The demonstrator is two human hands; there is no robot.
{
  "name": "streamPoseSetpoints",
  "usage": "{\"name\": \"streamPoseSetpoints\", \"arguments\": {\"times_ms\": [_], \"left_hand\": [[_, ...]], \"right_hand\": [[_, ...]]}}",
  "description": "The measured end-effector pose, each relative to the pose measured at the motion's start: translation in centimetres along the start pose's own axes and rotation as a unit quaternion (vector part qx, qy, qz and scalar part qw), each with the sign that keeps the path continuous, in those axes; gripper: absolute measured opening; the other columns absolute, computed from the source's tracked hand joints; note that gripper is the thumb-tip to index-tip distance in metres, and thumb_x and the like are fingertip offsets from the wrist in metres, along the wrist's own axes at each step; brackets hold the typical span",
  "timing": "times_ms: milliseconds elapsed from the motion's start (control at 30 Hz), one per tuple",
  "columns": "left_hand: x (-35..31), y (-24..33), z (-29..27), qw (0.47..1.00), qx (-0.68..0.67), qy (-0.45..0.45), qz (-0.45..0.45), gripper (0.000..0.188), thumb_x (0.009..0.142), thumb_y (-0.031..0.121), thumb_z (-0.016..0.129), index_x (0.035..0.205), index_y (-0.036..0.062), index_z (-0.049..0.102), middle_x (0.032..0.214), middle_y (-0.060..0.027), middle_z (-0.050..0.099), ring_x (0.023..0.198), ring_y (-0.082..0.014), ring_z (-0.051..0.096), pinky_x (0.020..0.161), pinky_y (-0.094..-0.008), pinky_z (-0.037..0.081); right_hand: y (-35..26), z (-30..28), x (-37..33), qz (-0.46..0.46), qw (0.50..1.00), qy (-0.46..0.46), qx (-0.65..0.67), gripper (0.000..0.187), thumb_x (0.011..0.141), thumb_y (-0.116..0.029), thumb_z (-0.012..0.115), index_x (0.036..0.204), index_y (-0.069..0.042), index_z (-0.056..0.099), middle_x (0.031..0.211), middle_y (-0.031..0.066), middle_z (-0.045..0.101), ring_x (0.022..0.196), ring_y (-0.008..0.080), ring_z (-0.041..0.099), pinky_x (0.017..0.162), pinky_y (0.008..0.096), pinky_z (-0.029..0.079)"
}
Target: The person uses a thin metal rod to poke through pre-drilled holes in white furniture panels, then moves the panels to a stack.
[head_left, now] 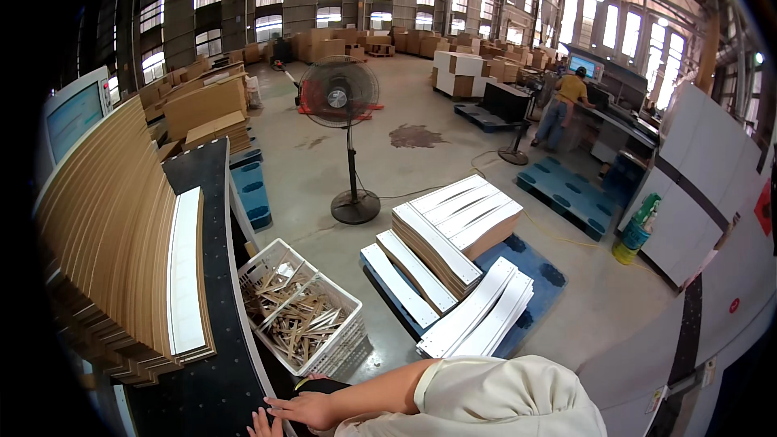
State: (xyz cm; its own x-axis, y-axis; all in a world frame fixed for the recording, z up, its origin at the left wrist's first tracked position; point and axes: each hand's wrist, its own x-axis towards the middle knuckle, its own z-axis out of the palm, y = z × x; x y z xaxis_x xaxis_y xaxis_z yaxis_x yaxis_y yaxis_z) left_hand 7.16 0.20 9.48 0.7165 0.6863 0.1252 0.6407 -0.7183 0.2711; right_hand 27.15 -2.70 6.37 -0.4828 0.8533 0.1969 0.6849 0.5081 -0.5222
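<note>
My right hand [301, 410] reaches in from the lower right under a cream sleeve. Its fingers are stretched out at the edge of the black worktable [213, 218], with nothing visible in them. Just left of it, at the lower border, the fingers of my left hand [265, 424] show spread apart; the rest of that hand is cut off. On the table stand tall stacks of curved brown boards [113, 235], and a narrow white-faced panel [186, 275] forms the nearest layer. Beside the table, a white plastic crate [344, 313] holds many thin offcut strips [295, 311].
A blue pallet [538, 295] bears stacked white panels [453, 218]. Beyond stands a black pedestal fan [353, 154]; its cable crosses the floor. Another blue pallet [566, 194] lies right, near a person in a yellow top [572, 89] at a machine. A monitor [77, 117] is left.
</note>
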Motion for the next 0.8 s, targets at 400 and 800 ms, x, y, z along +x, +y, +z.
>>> {"name": "streamPoseSetpoints", "arguments": {"times_ms": [400, 800], "left_hand": [[-0.4, -0.1, -1.0, 0.998, -0.046, 0.012, 0.041, 0.030, 0.075, 0.015, 0.061, 0.105, 0.0178, 0.063, 0.141, -0.0131, 0.034, 0.133, -0.0320, 0.026, 0.106, -0.0571, 0.012], [-0.7, -0.2, -1.5, 0.993, -0.090, 0.017, 0.074, 0.028, 0.075, 0.010, 0.058, 0.103, 0.0161, 0.061, 0.140, -0.0097, 0.035, 0.132, -0.0318, 0.028, 0.106, -0.0561, 0.016]], "right_hand": [[-1.2, 0.2, 0.6, 0.061, 0.993, -0.073, -0.076, 0.107, 0.054, -0.015, 0.078, 0.141, 0.000, 0.017, 0.147, 0.0253, 0.002, 0.082, 0.0359, 0.063, 0.064, 0.0388, 0.052], [-2.1, -1.4, 0.4, 0.050, 0.991, -0.088, -0.087, 0.079, 0.072, -0.006, 0.055, 0.140, 0.002, 0.015, 0.146, 0.0272, 0.007, 0.074, 0.0347, 0.063, 0.058, 0.0375, 0.051]]}}
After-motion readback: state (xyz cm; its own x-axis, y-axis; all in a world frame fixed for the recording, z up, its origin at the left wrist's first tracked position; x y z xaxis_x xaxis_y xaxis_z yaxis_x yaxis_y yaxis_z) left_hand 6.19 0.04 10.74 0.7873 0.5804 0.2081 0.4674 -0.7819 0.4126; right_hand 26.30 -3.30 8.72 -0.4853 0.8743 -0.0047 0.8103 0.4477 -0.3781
